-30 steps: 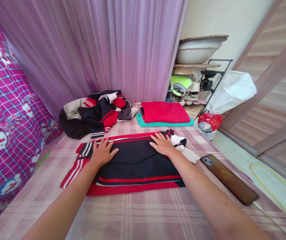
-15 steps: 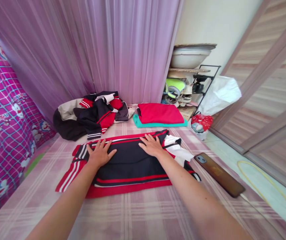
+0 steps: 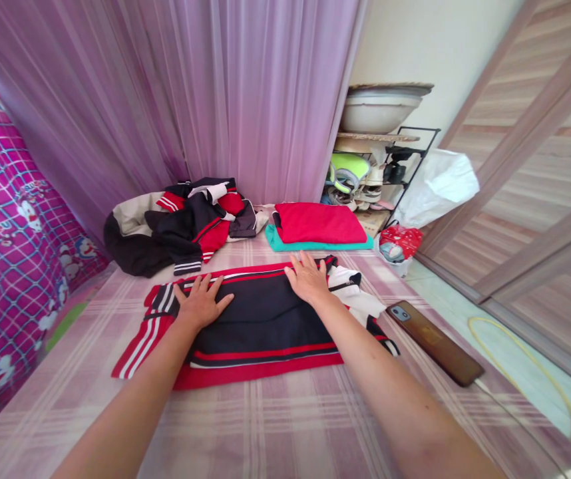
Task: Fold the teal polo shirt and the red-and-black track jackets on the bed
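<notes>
A navy, red and white jacket [image 3: 260,319] lies folded on the plaid bedsheet [image 3: 245,426] in front of me. My left hand [image 3: 200,303] rests flat on its left part, fingers spread, near the striped cuff. On the upper right of the jacket lies my right hand [image 3: 308,278], also flat with fingers apart, close to the white collar [image 3: 363,299]. Both hands press on the cloth without gripping it. Part of the jacket is hidden under my forearms.
Behind the jacket are a heap of dark and red clothes [image 3: 186,226] and a folded red garment [image 3: 318,223] on a teal one [image 3: 278,241]. A phone [image 3: 435,342] with a cable lies at right. Beyond stand a shoe rack [image 3: 408,183] and a white bag [image 3: 440,186].
My right hand has slid slightly right and away from me over the jacket. The left hand stays in nearly the same place. The view has shifted a little.
</notes>
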A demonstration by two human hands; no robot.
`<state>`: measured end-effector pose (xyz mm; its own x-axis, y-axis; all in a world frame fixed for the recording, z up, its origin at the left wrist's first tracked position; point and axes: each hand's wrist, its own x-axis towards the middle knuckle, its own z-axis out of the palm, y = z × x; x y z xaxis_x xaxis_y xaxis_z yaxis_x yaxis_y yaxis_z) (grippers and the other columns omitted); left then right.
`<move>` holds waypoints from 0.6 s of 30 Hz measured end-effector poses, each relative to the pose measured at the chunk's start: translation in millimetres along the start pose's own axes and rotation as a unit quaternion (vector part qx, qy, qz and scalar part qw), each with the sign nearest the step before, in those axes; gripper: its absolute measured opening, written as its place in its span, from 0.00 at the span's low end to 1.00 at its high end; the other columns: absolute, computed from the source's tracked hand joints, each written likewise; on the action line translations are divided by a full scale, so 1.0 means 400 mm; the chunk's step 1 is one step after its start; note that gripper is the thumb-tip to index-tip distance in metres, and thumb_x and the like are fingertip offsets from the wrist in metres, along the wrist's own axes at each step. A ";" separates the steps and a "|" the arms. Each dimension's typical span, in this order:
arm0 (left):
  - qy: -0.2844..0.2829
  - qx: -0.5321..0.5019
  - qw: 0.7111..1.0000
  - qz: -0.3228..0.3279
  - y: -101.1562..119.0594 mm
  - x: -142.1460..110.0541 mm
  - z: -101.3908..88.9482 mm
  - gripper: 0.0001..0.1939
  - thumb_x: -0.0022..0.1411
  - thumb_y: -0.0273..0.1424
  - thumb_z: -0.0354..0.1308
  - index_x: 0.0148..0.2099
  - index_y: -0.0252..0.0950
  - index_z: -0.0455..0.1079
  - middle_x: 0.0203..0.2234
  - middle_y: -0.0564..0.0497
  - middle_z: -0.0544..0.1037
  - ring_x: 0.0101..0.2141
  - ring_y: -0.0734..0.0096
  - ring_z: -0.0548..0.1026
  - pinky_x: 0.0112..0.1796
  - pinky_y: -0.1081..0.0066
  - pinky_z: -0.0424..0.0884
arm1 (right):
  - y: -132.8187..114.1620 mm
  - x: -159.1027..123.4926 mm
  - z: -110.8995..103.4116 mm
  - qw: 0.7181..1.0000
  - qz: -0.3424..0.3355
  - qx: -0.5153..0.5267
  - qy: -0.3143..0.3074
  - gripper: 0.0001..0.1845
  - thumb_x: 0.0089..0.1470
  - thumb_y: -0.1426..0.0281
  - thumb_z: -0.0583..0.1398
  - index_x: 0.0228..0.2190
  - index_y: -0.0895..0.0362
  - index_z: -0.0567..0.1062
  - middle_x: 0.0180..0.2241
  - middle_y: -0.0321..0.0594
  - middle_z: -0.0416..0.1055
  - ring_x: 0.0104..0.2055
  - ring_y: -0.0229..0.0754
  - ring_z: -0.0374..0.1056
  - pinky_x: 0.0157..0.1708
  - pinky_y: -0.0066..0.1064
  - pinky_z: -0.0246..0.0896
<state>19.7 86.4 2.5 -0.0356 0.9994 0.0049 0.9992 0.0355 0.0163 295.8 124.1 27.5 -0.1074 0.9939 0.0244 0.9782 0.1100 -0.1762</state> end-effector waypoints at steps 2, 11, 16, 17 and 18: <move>0.002 0.000 1.000 0.000 -0.001 0.000 0.001 0.37 0.65 0.56 0.38 0.71 0.48 0.52 0.70 0.44 0.54 0.68 0.42 0.48 0.59 0.25 0.37 | -0.034 -0.036 0.015 0.997 -0.082 0.010 -0.009 0.34 0.67 0.53 0.37 0.69 0.50 0.51 0.72 0.43 0.40 0.73 0.49 0.34 0.67 0.55 0.28; 0.008 -0.010 1.000 0.002 -0.001 0.000 0.001 0.37 0.65 0.57 0.39 0.71 0.47 0.53 0.69 0.42 0.54 0.68 0.41 0.48 0.58 0.25 0.37 | 0.056 -0.078 0.040 0.995 -0.061 -0.017 -0.078 0.34 0.67 0.53 0.38 0.68 0.51 0.51 0.71 0.42 0.43 0.72 0.47 0.37 0.68 0.53 0.29; 0.001 -0.009 1.000 0.002 -0.004 0.005 0.003 0.37 0.65 0.56 0.39 0.71 0.47 0.53 0.70 0.42 0.53 0.68 0.42 0.48 0.58 0.25 0.37 | -0.021 -0.110 -0.001 0.998 -0.050 0.006 -0.024 0.33 0.68 0.54 0.39 0.68 0.53 0.54 0.71 0.45 0.44 0.72 0.49 0.39 0.68 0.53 0.29; 0.000 -0.009 1.000 0.001 -0.004 0.006 0.003 0.37 0.65 0.56 0.39 0.71 0.47 0.53 0.70 0.42 0.53 0.68 0.41 0.48 0.58 0.25 0.38 | -0.044 -0.118 -0.002 0.997 -0.074 0.016 0.005 0.33 0.68 0.55 0.39 0.68 0.52 0.53 0.71 0.44 0.43 0.72 0.48 0.39 0.68 0.52 0.29; 0.001 -0.008 1.000 0.000 -0.004 0.006 0.002 0.37 0.65 0.56 0.39 0.71 0.48 0.53 0.70 0.43 0.54 0.68 0.41 0.48 0.58 0.25 0.38 | -0.063 -0.125 0.001 0.994 -0.103 0.024 0.022 0.32 0.68 0.55 0.40 0.68 0.50 0.52 0.71 0.42 0.43 0.72 0.47 0.38 0.68 0.51 0.28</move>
<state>18.0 88.8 1.6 -0.0358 0.9993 0.0066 0.9989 0.0356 0.0321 276.4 71.7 30.2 -0.2949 0.9495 0.1072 0.9270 0.3115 -0.2089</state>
